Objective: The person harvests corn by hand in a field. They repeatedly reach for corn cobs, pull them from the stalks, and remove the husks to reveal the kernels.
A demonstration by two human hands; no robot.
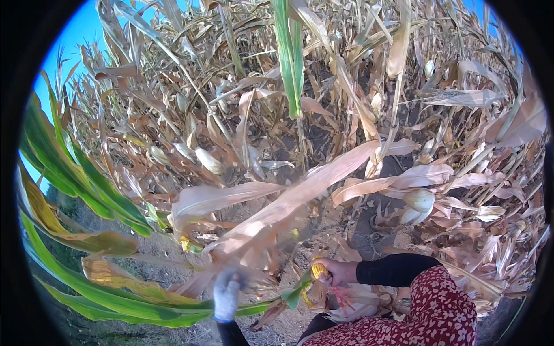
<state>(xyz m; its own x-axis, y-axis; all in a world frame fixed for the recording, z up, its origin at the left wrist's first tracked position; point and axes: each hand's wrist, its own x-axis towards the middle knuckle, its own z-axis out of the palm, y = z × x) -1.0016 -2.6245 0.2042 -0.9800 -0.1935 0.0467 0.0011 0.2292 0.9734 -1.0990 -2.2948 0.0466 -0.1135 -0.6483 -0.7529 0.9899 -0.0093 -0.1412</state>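
Observation:
My right hand [339, 271], bare below a black sleeve, grips a yellow corn cob [320, 269] with its kernels exposed. Below that hand hang pink strands [343, 298] of unclear kind, over pale dry husks [361, 300]. My left hand [226, 294] wears a whitish work glove and is blurred. It overlaps a leafy green corn stalk [253, 309] that leans in from the left; whether its fingers close on the stalk cannot be told. Just above the glove spreads a broad, dry, blurred corn leaf [277, 212].
Dry standing corn [242, 56] fills the far side. Husked ears hang at the right [419, 203] and left [208, 161]. Long green leaves [78, 168] arch along the left edge. Bare soil [318, 231] shows between fallen leaves. A red floral garment [441, 307] covers my lower right.

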